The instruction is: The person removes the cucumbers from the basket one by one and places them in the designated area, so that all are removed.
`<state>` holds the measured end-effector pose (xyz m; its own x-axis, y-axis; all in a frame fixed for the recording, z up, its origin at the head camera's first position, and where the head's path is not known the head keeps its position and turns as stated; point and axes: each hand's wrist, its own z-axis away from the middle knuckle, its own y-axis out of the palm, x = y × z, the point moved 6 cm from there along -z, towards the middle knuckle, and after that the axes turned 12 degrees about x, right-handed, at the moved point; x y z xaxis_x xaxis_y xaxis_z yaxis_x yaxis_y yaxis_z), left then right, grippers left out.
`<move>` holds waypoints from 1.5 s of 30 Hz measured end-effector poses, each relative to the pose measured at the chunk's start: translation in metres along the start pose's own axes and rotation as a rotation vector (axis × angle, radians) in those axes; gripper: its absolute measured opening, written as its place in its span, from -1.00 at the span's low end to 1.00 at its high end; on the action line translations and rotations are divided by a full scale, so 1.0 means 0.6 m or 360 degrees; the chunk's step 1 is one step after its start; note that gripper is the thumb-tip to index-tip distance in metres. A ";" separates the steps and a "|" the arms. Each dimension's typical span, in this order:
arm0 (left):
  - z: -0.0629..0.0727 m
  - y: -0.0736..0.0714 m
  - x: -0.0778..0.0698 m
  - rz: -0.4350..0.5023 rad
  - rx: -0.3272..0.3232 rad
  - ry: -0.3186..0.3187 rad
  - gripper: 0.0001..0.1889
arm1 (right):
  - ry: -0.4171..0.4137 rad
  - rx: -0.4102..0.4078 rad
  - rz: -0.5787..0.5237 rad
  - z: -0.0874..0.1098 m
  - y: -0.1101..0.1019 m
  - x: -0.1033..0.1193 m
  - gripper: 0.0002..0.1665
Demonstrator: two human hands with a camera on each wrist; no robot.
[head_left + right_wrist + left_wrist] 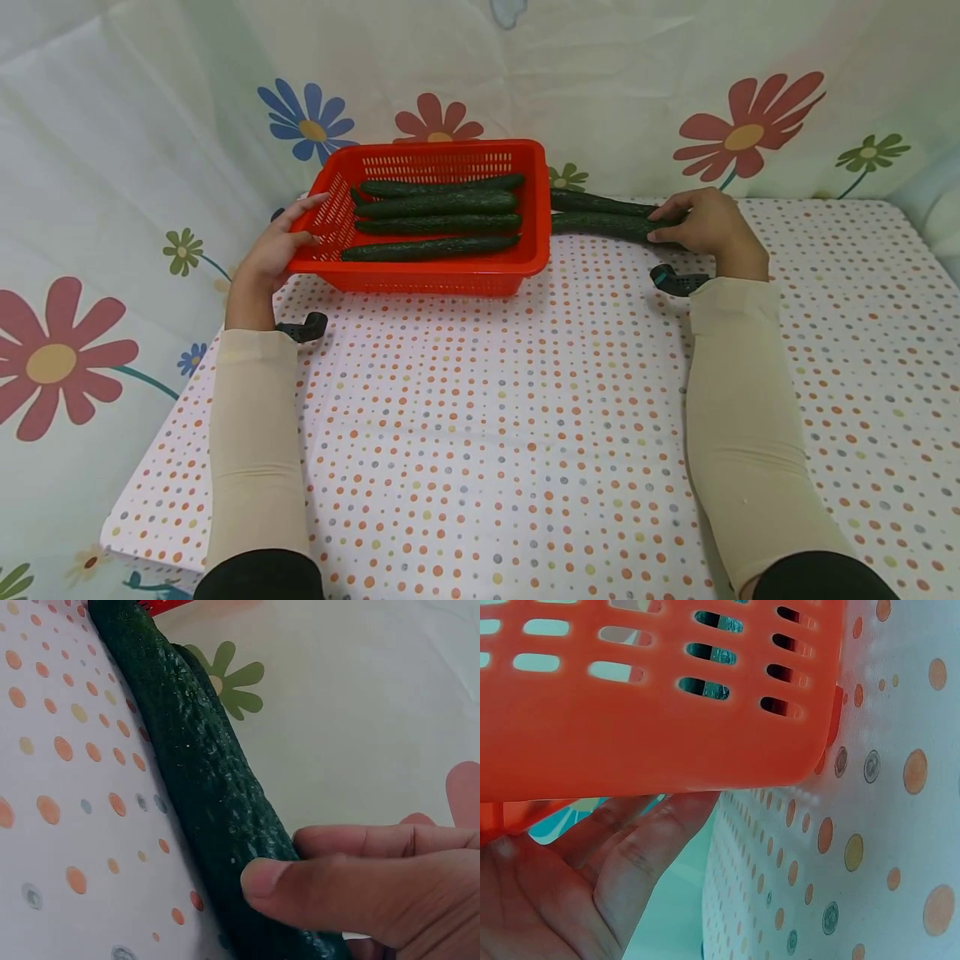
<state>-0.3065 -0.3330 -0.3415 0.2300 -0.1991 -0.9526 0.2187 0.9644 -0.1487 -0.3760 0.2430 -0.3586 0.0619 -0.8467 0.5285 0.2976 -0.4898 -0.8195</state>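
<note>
A red plastic basket with slotted walls stands at the back of the table, with several dark green cucumbers lying lengthwise inside. At its left end my left hand holds the rim, fingers and thumb over the edge. The left wrist view shows that hand close under the basket's wall. To the right of the basket, two more cucumbers lie side by side. My right hand pinches the right end of the nearer cucumber, thumb on the near side; the farther cucumber lies right behind it.
The table has a white cloth with coloured dots. A pale sheet printed with flowers hangs behind and to the left. A small black wrist camera is strapped at the left wrist, another camera at the right.
</note>
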 end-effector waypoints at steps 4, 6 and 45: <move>0.000 0.000 0.000 0.0017 0.0003 0.0000 -0.37 | -0.0044 -0.0026 0.0021 0.000 0.003 0.006 -0.50; 0.001 0.000 -0.001 0.0014 0.0005 0.0005 -0.36 | -0.0056 -0.0030 0.0022 0.000 0.004 0.006 -0.50; 0.002 0.003 -0.008 0.0021 0.0054 0.0064 -0.35 | -0.0169 0.0053 0.0114 0.015 -0.014 0.072 -0.48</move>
<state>-0.3060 -0.3306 -0.3366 0.1946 -0.1788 -0.9645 0.2480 0.9603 -0.1280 -0.3672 0.2123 -0.3268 0.1841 -0.8517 0.4907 0.3202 -0.4200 -0.8492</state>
